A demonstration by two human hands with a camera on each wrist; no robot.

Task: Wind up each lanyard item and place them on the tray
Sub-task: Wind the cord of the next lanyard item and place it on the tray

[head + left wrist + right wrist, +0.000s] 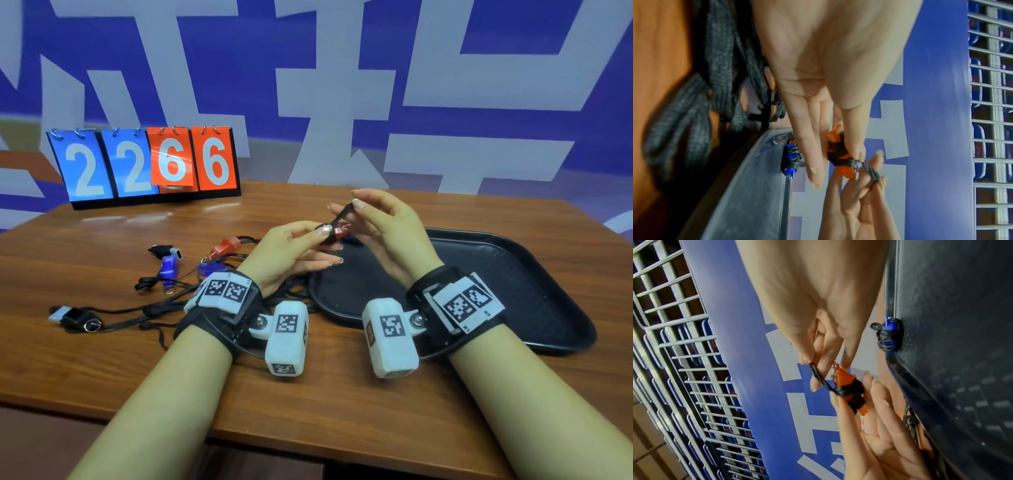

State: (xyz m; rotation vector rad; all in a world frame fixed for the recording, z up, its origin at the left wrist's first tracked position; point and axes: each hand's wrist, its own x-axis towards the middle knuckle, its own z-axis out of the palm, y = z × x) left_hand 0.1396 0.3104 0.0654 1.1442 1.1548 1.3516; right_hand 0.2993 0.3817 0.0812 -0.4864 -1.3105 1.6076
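I am holding both hands up above the near edge of the black tray, which is sitting on the wooden table. My left hand is pinching the red whistle between thumb and fingertips, its black cord wrapped several turns around the body. My right hand is pinching the loose end of that cord between thumb and forefinger, pulling it taut, up and away from the whistle; the other fingers of that hand are lying loosely curved. In the wrist views I am seeing a blue whistle, already bound in its own black cord, lying inside the tray against the rim. To the left of my hands, on the table, I am looking at the unwound items in a tangle of black cords: another red whistle, a purple one, a second purple one partly hidden by my wrist, a dark one behind them, and a black one with a white tip nearest the table's left side. A flip scoreboard is standing at the back left, reading 2266.
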